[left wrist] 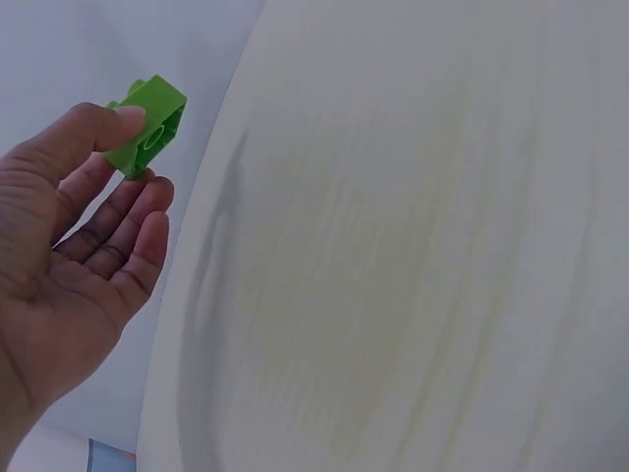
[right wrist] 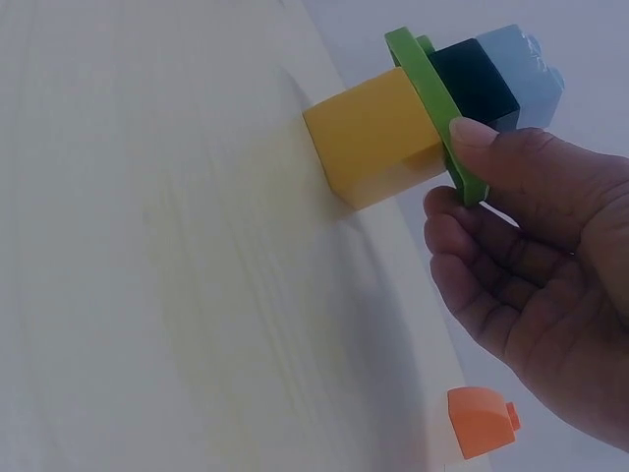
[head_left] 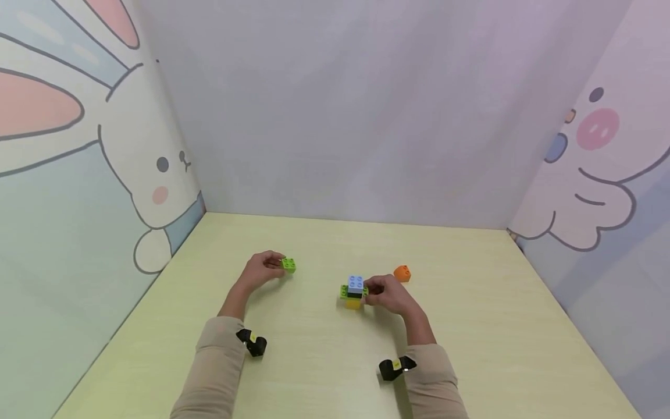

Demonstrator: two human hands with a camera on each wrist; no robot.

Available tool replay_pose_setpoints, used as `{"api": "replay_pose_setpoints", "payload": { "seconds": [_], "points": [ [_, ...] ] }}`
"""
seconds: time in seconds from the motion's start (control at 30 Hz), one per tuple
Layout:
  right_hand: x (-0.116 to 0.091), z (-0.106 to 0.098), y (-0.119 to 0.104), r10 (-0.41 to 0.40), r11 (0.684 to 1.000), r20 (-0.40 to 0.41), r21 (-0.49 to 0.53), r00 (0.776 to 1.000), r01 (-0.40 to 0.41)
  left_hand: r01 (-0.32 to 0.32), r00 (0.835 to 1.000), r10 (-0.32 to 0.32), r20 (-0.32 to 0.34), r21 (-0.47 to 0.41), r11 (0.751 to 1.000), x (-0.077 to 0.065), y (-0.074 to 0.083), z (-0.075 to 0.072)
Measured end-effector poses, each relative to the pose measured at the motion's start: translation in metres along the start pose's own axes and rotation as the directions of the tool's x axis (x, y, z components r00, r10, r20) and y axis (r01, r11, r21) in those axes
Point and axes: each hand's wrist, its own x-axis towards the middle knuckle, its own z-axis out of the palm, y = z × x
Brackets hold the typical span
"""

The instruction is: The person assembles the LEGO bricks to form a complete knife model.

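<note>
Between thumb and fingers, my left hand (head_left: 264, 270) pinches a light green building brick (head_left: 288, 265). The left wrist view shows the brick's hollow underside (left wrist: 155, 138) turned outward. On the right, my right hand (head_left: 389, 293) grips the end of a thin green plate (right wrist: 432, 108) in a stack of bricks. That stack has a yellow brick (right wrist: 373, 138) below the plate, with a black brick (right wrist: 477, 84) and a light blue brick (head_left: 356, 283) above it. Whether the yellow brick touches the table I cannot tell.
An orange brick (head_left: 402, 273) with a curved side lies on the table just beyond my right hand. The pale yellow table (head_left: 314, 355) meets a grey cloth wall (head_left: 345, 116) at the back. Cartoon-printed panels stand on both sides.
</note>
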Motion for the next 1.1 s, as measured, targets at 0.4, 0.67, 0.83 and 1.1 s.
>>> {"api": "replay_pose_setpoints", "payload": {
  "seconds": [0.4, 0.67, 0.83, 1.1],
  "points": [
    [-0.002, 0.000, -0.001, 0.012, 1.000, 0.004, 0.008, 1.000, -0.012, -0.043, 0.998, 0.044, 0.049, -0.008, 0.999, -0.008, 0.012, 0.008],
    [-0.001, 0.001, -0.001, 0.011, 1.000, 0.010, 0.019, 1.000, -0.011, -0.039, 0.999, 0.039, 0.035, 0.006, 0.999, -0.012, 0.017, 0.015],
    [-0.001, 0.001, 0.000, 0.013, 1.000, 0.006, 0.012, 1.000, -0.013, -0.087, 0.995, 0.086, 0.042, 0.002, 0.996, -0.013, 0.022, 0.018],
    [0.000, 0.000, 0.000, 0.005, 1.000, 0.007, 0.003, 1.000, -0.005, -0.104, 0.993, 0.106, 0.045, -0.036, 0.994, -0.015, 0.033, 0.026]
  ]
}}
